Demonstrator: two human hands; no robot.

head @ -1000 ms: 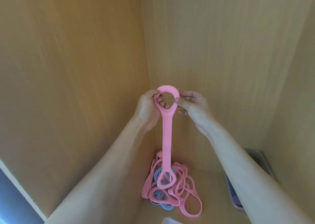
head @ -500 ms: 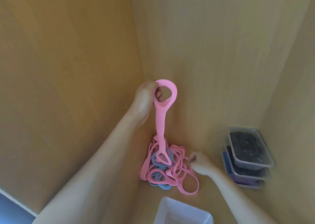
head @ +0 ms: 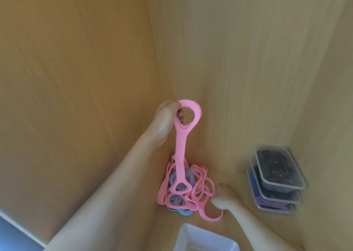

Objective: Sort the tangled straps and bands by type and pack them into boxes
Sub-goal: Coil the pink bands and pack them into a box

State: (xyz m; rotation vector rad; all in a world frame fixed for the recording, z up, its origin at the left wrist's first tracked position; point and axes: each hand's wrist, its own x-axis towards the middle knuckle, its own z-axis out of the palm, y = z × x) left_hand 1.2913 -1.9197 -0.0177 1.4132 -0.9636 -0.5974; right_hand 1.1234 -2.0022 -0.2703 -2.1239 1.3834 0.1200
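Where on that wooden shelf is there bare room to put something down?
Bare wood lies between the band pile and the stacked containers, behind the right hand. The corner is crowded: pile, hanging pink strap gripped by the left hand, white box in front.

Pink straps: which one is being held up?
The long strap with ring ends: the left hand grips its top ring, while the rest lie tangled in the heap.
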